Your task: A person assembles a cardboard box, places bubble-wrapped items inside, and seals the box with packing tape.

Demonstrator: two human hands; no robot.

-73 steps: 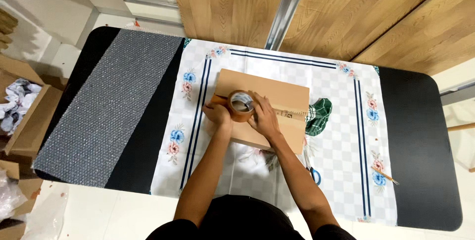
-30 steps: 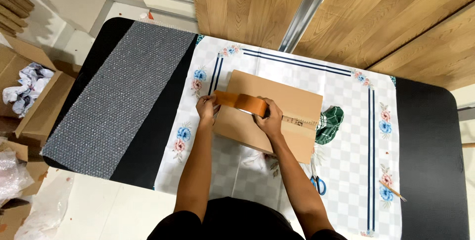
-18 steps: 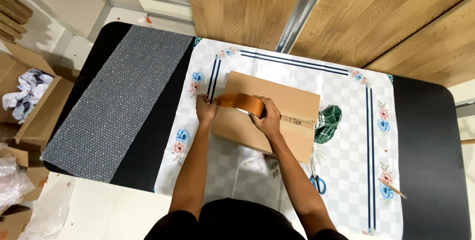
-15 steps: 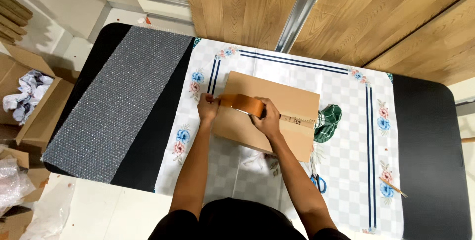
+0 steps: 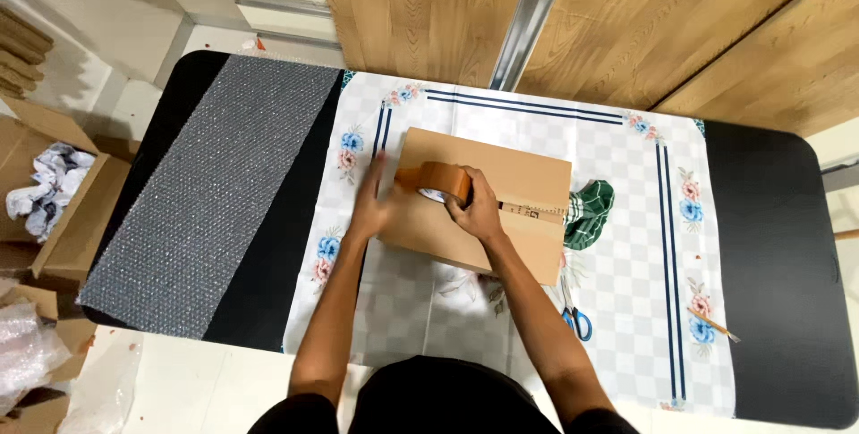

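Taping step, by the look of it: right hand [image 5: 476, 210] grips the brown tape roll [image 5: 438, 182] on top of the cardboard box [image 5: 501, 219], mid-tablecloth [image 5: 617, 309]. Left hand [image 5: 374, 206] is flat and spread, bracing the box's left edge. Next move needs steady pressure along the seam. Scissors [image 5: 573, 313] lie just right of the forearm.

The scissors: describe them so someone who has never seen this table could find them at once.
Start at the floral tablecloth on the black table. Near the cardboard box's front right corner lie the scissors, beside the right forearm. Their blue handles set them apart from the pencil further right.
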